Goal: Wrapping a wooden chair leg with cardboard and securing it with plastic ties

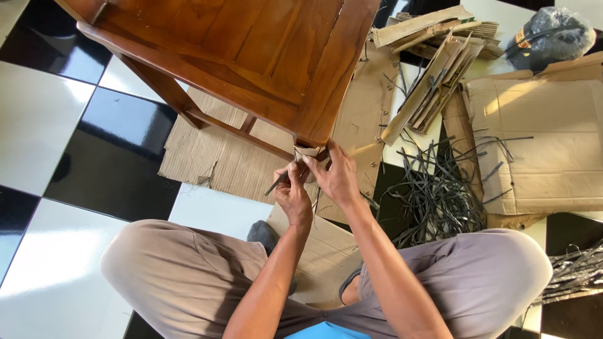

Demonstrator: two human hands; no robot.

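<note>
Both bare forearms extend forward from the lower edge of the view and converge, the wrists nearly meeting ahead of the crossed legs. The left hand is seen from the back, knuckles up, its fingers curled and pinched together at the tips. The right hand lies just beside it, slightly farther forward, fingers bent downward, thumb pressed toward the left hand's fingertips.

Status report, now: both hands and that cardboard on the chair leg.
Left hand pinching black strap. Right hand pressing cardboard wrap on wooden chair leg. Loose black straps beside right hand, not obstructing.
</note>
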